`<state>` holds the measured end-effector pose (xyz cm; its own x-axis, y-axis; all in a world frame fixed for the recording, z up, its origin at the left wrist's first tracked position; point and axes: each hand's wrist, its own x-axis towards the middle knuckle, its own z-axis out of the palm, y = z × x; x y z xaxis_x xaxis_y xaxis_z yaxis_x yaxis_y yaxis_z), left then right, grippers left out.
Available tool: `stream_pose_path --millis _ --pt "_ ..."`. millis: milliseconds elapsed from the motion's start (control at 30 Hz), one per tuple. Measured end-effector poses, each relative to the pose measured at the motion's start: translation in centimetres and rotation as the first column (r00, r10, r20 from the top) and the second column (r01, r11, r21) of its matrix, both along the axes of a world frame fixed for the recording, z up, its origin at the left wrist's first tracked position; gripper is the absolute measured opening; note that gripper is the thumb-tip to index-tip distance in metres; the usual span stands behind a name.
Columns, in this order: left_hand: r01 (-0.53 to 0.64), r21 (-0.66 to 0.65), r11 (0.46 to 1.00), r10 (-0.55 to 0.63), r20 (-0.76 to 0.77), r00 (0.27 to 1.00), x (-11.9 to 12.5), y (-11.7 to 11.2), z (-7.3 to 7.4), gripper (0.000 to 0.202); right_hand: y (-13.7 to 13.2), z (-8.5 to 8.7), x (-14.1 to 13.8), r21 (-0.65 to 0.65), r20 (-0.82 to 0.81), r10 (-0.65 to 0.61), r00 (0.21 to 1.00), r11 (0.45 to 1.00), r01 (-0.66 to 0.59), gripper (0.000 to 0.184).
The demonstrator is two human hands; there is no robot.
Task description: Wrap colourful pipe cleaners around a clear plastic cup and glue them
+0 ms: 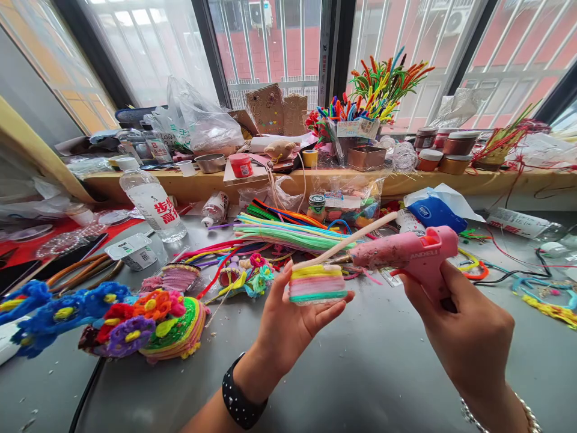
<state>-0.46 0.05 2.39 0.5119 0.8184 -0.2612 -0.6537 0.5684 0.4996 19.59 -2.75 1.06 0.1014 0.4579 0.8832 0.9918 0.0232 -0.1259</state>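
My left hand (293, 316) is closed around a small round piece wrapped in yellow, pink and teal pipe cleaners (317, 284), held up over the grey table (369, 367). A loose pale pipe cleaner (347, 242) runs from it up to the right. My right hand (464, 325) grips the handle of a pink glue gun (408, 252). The gun's nozzle points left and touches the top edge of the wrapped piece.
Finished pipe-cleaner flowers and a woven basket (174, 328) lie at the left. A bundle of loose pipe cleaners (283, 231) and a water bottle (153, 204) sit behind. The window ledge (279, 177) holds jars, tins and a pot of pipe cleaners (383, 84).
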Motion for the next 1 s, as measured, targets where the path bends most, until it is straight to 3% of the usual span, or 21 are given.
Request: stream_pose_path --millis 433,1000 --pt "0.0 0.013 1.0 0.0 0.024 1.0 -0.09 0.1 -0.12 0.069 0.02 0.03 0.14 0.022 0.011 -0.006 1.0 1.0 0.006 0.048" --pt "-0.02 0.049 0.999 0.018 0.043 0.999 -0.21 0.1 -0.12 0.065 0.05 -0.21 0.42 0.02 0.021 -0.005 1.0 1.0 0.005 0.045"
